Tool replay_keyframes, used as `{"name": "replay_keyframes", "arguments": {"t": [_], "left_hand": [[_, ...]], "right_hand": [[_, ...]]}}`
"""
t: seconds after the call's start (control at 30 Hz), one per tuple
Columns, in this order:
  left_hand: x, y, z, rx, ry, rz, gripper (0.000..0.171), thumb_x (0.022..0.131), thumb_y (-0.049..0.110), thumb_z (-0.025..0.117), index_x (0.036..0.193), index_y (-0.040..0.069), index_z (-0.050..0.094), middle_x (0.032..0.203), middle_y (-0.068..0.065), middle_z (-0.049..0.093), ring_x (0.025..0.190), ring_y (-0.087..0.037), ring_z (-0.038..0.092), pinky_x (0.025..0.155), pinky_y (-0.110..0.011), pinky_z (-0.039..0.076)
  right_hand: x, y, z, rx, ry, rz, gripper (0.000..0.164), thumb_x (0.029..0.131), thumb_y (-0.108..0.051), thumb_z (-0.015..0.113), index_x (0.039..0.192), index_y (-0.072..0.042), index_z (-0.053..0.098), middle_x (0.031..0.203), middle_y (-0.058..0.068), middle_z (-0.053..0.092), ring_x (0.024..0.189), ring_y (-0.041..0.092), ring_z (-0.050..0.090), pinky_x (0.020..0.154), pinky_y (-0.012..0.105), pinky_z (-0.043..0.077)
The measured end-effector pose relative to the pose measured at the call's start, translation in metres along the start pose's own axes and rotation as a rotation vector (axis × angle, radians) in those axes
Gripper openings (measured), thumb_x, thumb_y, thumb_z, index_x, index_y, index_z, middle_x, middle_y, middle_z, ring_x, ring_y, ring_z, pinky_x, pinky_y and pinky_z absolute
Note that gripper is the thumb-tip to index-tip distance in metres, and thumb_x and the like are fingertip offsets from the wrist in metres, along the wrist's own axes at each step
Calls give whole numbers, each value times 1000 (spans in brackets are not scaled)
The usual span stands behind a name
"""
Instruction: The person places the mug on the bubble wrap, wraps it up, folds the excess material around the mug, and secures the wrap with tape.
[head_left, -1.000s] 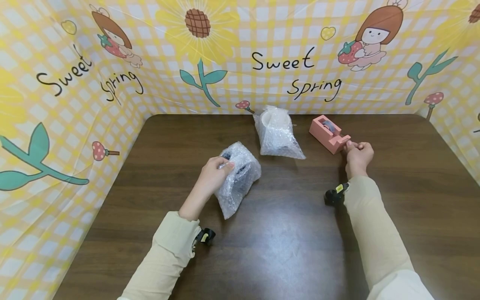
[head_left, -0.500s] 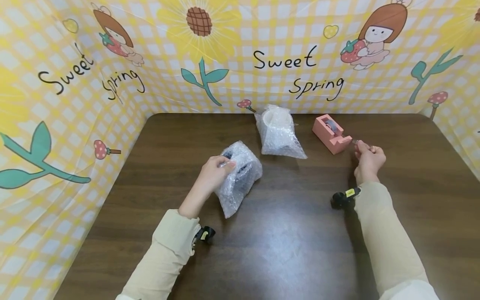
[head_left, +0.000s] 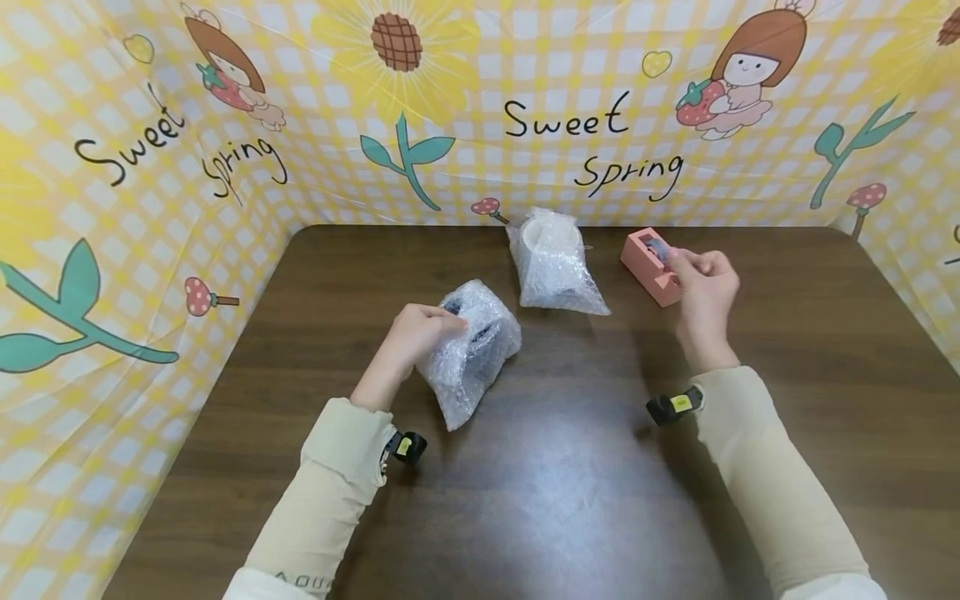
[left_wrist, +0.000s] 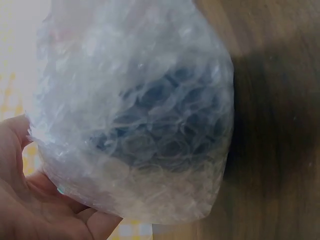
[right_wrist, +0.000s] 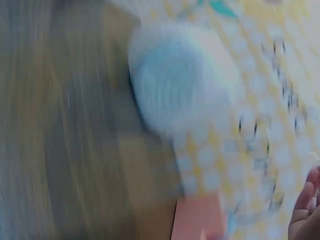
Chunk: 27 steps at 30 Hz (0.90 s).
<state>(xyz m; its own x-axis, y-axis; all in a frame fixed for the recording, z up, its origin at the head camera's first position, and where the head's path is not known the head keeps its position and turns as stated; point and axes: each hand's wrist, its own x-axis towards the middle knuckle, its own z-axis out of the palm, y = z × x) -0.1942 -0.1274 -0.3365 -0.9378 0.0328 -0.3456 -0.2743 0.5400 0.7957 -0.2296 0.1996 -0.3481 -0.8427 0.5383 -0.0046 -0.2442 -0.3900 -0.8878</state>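
Note:
A bubble-wrapped package with something dark inside stands tilted on the table. My left hand pinches its upper left edge; in the left wrist view the thumb and fingers hold the side of the bubble wrap. A pink tape dispenser with a bluish tape roll sits at the back right. In front of it and partly over its cutter end is my right hand, thumb and fingertips pinched together on a strip of clear tape that hardly shows. The right wrist view is blurred, with the dispenser at its bottom edge.
A second bubble-wrapped package, with a white round thing inside, stands at the back middle, left of the dispenser. The brown wooden table ends at a yellow checked cloth wall behind and at the left.
My right hand pulled away rightward from the dispenser with tape, then came back left and up over its cutter end. The left hand keeps its grip and tips the package slightly.

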Motion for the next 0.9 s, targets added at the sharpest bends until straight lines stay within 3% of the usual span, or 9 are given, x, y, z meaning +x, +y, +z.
{"name": "replay_keyframes", "arguments": {"t": [0.1, 0.27, 0.5, 0.6, 0.7, 0.8, 0.9], "left_hand": [[2, 0, -2, -25, -7, -12, 37, 85, 27, 63, 113, 3, 70, 131, -12, 60, 127, -27, 50, 107, -43, 40], [4, -1, -5, -76, -35, -34, 40, 84, 23, 65, 116, -1, 66, 133, -16, 59, 132, -28, 45, 112, -43, 34], [7, 1, -5, -105, -11, -62, 40, 80, 22, 69, 112, -2, 67, 126, -15, 62, 121, -24, 51, 108, -40, 39], [8, 1, -3, -111, 19, -70, 30, 78, 21, 70, 99, 0, 69, 107, -11, 64, 105, -20, 53, 98, -36, 44], [9, 2, -2, -112, 47, -80, 17, 76, 20, 70, 82, 7, 62, 90, -4, 53, 95, -18, 48, 87, -30, 43], [10, 2, -1, -104, 53, -83, 18, 75, 20, 69, 74, 12, 53, 80, -1, 43, 90, -19, 45, 80, -28, 40], [10, 2, -1, -108, 56, -80, 19, 75, 20, 69, 72, 14, 52, 78, 0, 41, 90, -19, 45, 78, -26, 39]], "right_hand": [[-21, 4, 20, -174, -131, 14, 48, 83, 6, 67, 62, -15, 28, 61, -13, 66, 57, 0, 58, 55, 15, 45], [-56, 13, 51, -451, -422, 106, 47, 84, -2, 69, 64, -16, 29, 66, -22, 66, 64, -2, 57, 60, 17, 42], [-91, 28, 87, -603, -768, 240, 47, 83, -4, 70, 66, -16, 28, 71, -14, 61, 68, 2, 51, 60, 20, 38], [-99, 33, 97, -602, -847, 241, 49, 83, 1, 69, 65, -15, 26, 71, -6, 56, 73, 3, 53, 64, 20, 41], [-104, 37, 105, -599, -907, 232, 52, 83, 3, 68, 65, -14, 23, 78, 6, 67, 85, 9, 65, 65, 20, 42], [-107, 39, 110, -627, -935, 230, 52, 83, 1, 69, 65, -15, 23, 94, 20, 73, 91, 17, 69, 61, 20, 38], [-110, 42, 113, -660, -941, 224, 52, 83, -1, 70, 65, -15, 24, 100, 26, 71, 87, 15, 66, 57, 20, 33]]}}
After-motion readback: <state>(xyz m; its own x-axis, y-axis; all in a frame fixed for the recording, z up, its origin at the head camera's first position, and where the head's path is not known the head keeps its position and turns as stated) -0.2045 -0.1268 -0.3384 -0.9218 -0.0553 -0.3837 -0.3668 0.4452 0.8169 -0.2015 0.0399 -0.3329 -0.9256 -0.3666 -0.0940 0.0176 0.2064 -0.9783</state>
